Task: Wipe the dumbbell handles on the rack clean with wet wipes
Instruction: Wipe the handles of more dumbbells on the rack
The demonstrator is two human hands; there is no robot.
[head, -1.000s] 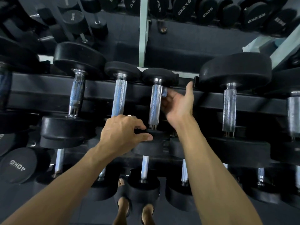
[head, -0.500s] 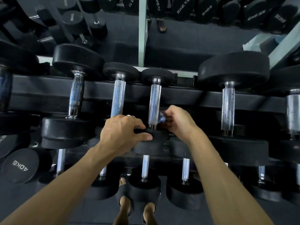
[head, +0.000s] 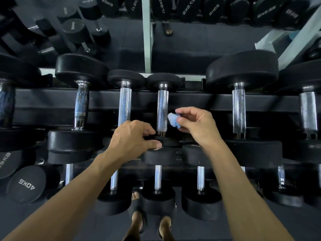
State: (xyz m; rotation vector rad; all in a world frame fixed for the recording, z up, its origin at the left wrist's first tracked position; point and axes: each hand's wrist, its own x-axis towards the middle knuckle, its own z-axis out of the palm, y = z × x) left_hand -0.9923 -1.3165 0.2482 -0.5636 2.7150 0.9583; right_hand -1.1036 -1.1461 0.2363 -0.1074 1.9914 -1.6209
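Fingers of the right hand (head: pixel 196 124) are pinching a crumpled blue wipe (head: pixel 173 120) just beside the middle dumbbell's handle (head: pixel 162 112) on the rack (head: pixel 199 100), while the left hand (head: pixel 132 138) is gripping its near weight (head: pixel 166 140), probably steadying it against rolling.

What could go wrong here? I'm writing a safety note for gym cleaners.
The left hand grips the near head of the small dumbbell, so its fingers could be pinched if that rolls. The wipe, pinched by the right hand, is a small wad and may slip. Toes stand beneath the rack.
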